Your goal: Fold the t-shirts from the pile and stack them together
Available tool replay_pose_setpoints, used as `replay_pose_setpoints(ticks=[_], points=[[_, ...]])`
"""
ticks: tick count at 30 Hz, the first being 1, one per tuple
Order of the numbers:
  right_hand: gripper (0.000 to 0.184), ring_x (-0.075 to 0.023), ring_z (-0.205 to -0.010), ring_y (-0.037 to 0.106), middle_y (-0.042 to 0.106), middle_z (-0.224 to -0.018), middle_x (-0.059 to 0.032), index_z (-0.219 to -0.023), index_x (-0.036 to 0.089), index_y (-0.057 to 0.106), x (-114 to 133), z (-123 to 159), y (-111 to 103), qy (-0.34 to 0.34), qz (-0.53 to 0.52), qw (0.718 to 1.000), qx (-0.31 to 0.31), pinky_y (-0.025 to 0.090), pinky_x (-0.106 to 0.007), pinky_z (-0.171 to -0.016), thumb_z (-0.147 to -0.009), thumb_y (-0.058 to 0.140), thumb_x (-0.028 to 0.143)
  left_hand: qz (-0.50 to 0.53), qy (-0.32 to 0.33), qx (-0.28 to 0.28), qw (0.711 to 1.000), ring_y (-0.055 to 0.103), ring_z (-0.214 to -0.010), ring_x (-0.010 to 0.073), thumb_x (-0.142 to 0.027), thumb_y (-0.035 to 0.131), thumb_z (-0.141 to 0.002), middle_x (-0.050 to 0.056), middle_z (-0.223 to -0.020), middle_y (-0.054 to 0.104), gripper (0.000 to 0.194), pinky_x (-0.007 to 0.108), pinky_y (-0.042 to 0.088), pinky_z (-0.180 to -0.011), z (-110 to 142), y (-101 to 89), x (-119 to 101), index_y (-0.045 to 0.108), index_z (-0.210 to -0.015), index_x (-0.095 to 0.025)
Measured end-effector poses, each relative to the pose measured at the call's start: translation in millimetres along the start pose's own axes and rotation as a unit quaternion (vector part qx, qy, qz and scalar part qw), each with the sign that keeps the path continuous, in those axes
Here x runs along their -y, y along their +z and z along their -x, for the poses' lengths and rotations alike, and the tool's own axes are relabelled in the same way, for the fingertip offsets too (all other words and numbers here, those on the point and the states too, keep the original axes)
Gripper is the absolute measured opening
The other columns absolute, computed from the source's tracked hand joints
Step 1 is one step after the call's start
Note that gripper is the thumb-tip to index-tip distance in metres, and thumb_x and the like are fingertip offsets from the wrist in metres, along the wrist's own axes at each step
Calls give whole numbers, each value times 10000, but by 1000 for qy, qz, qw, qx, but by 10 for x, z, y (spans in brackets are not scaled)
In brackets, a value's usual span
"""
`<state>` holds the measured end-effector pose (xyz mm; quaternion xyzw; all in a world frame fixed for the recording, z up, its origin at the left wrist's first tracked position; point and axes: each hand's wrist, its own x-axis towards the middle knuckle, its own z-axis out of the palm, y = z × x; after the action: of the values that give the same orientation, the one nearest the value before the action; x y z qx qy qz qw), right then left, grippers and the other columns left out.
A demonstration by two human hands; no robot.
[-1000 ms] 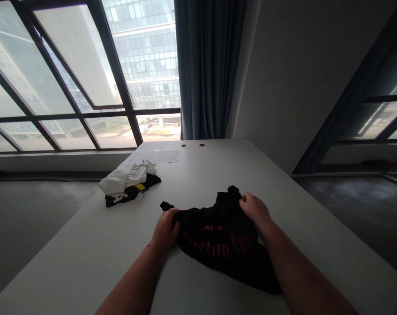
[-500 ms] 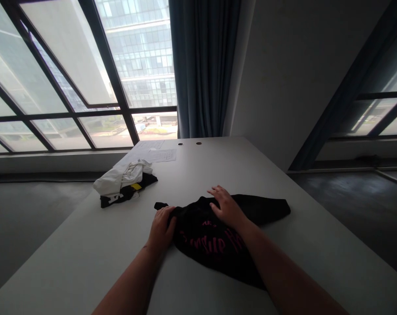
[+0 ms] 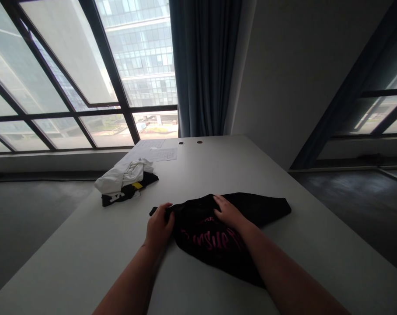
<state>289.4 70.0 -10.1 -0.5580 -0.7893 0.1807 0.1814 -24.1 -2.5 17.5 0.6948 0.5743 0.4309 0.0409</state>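
Black garment (image 3: pixel 200 228) on the counter (image 3: pixel 205 170), lower centre of the frame. Left hand (image 3: pixel 159 222): grip clamped on its edge. Right hand (image 3: pixel 229 213): resting on top; closure cannot be told. Arranging cloth appears in hand; the next move calls for a steady left hold.

Pink lettering (image 3: pixel 214 242) partly hidden, paper print (image 3: pixel 167 154) illegible

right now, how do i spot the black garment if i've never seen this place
Find the white table that runs toward the blue curtain. On its near part, under the left hand and the right hand, lies the black garment. Pink lettering sets it apart from the heap of white and black clothes farther off to the left, which shows a yellow patch.
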Motion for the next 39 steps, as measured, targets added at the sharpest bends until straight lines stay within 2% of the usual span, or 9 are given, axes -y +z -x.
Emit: replay_pose_setpoints(ticks=[5,10,13,17,20,25,28,34,39], points=[[668,-273,-1554,318,391,-1648,-159,-1578,107,429,-48,-21,15,-13,-21,996,-90,295,-463,-1280,-923,486,227,-25,58,-28,998,660,-996,259,-233,543,-934,74,-1051,689,233,418,539,-910,-31,-5,-12,592,-1161,-236],[641,-257,-1503,392,466,-1572,-117,-1582,215,428,5,35,-97,-97,-52,965,-237,320,-478,-1272,-942,460,194,-30,83,-11,996,638,-984,260,-191,529,-911,77,-1058,662,253,440,509,-925,-32,-39,-60,572,-1156,-237],[687,-251,-1509,372,427,-1583,-101,-1618,270,360,47,70,-133,-116,-54,956,-262,314,-483,-1271,-944,460,180,-24,94,16,995,646,-999,261,-199,546,-881,83,-1091,659,346,450,491,-950,-15,-66,-95,549,-1225,-226],[793,-259,-1527,339,360,-1632,-98,-1656,292,268,14,55,-51,-89,-48,981,-165,335,-487,-1250,-905,504,199,-19,79,34,996,663,-964,243,-235,511,-944,64,-1030,680,245,433,482,-935,-20,-64,-97,581,-1178,-225],[817,-264,-1445,460,481,-1558,-134,-1663,223,266,-37,25,18,-50,-39,996,-60,386,-463,-1211,-890,531,232,-43,49,2,998,668,-938,239,-250,478,-991,55,-973,689,148,420,477,-902,-42,-41,-53,619,-1029,-231],[572,-274,-1449,466,521,-1551,-160,-1481,132,589,-25,0,-6,-19,15,1000,14,325,-413,-1241,-933,505,276,-88,12,-53,995,641,-964,252,-256,493,-1010,71,-1005,672,179,434,458,-925,-64,-43,14,664,-1056,-229],[550,-281,-1497,407,454,-1616,-147,-1469,145,610,9,-5,-29,-1,42,998,49,264,-436,-1264,-955,490,299,-158,4,-55,986,599,-1067,297,-251,556,-984,107,-1124,654,187,477,426,-965,-50,-41,-38,735,-1037,-252],[612,-299,-1580,245,284,-1712,-75,-1589,246,455,-17,-30,36,53,76,992,85,161,-537,-1276,-985,471,339,-180,59,84,978,618,-1098,291,-198,609,-947,78,-1152,715,232,481,408,-972,37,71,-255,756,-1099,-293],[591,-327,-1573,263,316,-1699,-66,-1566,271,492,-103,-63,90,54,74,994,64,207,-557,-1260,-984,501,373,-141,47,104,983,664,-1090,283,-267,552,-996,63,-1130,755,212,551,361,-1091,71,182,-246,738,-1095,-290]])
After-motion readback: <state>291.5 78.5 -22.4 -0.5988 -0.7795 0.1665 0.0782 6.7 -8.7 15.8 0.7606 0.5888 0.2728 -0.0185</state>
